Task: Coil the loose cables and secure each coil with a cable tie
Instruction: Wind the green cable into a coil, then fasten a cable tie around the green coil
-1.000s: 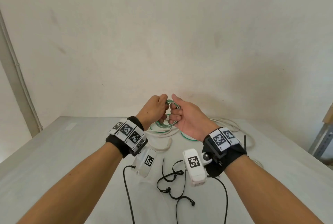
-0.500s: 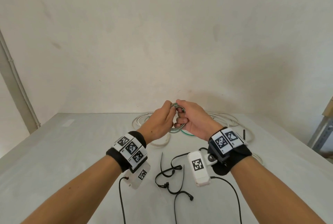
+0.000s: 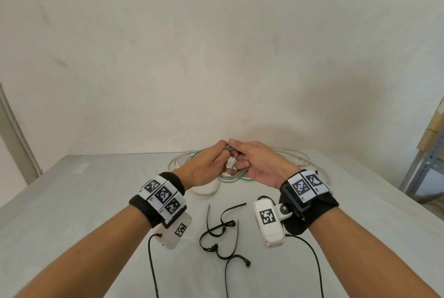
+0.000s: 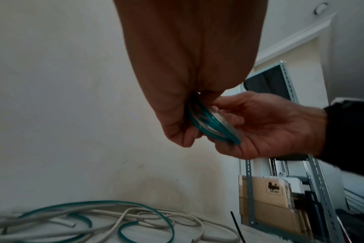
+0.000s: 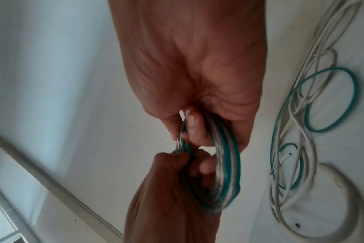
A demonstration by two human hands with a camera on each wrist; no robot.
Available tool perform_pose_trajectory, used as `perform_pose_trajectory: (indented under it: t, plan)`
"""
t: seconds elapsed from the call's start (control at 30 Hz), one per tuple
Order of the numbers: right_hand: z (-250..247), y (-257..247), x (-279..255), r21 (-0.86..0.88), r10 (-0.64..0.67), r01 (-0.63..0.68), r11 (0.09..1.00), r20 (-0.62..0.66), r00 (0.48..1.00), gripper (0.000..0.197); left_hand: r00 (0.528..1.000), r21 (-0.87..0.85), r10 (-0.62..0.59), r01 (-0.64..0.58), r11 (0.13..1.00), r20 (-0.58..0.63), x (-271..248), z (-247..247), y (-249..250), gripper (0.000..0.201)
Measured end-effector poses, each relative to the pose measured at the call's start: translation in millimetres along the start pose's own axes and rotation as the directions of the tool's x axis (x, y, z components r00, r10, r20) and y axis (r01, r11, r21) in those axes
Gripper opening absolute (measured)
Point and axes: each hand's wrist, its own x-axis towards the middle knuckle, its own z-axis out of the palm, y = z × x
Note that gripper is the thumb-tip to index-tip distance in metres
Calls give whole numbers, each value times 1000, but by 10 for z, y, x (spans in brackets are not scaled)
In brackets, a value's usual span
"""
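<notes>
A small coil of green and white cable [image 3: 234,174] [image 4: 213,127] [image 5: 222,172] hangs between both hands above the table's far middle. My left hand [image 3: 209,165] [image 4: 187,115] grips its top left, fingers curled round the strands. My right hand [image 3: 254,162] [image 5: 193,115] pinches the top right with thumb and fingers through the loop. Loose white and green cables [image 3: 185,162] [image 4: 94,218] [image 5: 297,115] lie on the table behind and beside the hands. Several black cable ties [image 3: 221,233] lie near the front, between my wrists.
The pale table [image 3: 72,201] meets a plain wall [image 3: 216,57] just behind the cables. A metal shelf rack [image 3: 422,168] [image 4: 280,189] with cardboard boxes stands off the right edge. A single black tie [image 4: 237,228] lies at the right by the cables.
Both hands have sunk lower and moved away from me with the coil, drawing closer together. The left hand now grips nearer the right one at the top of the coil.
</notes>
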Motion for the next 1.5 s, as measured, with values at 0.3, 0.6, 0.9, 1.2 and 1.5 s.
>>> perform_pose_trajectory:
  t: [0.3, 0.6, 0.9, 1.2, 1.5]
  plan:
    - [29, 68, -31, 121, 1, -1, 993, -5, 1000, 35, 999, -606, -34, 47, 794, 33, -24, -18, -21, 28]
    - [21, 145, -69, -10, 84, -84, 996, -9, 996, 39, 991, -627, -61, 120, 770, 115, -28, 89, -50, 27]
    - [-134, 333, 15, -186, 98, -119, 975, -117, 988, 37, 862, -139, -421, 471, 871, 282, -159, 38, -622, 30]
    - [-193, 407, 44, -143, 73, -96, 985, -161, 984, 38, 837, 503, -408, 191, 843, 365, -182, 244, -887, 10]
    - [-335, 488, 144, -380, -59, -46, 924, -261, 963, 39, 931, 452, -259, 121, 884, 256, -51, -312, -546, 6]
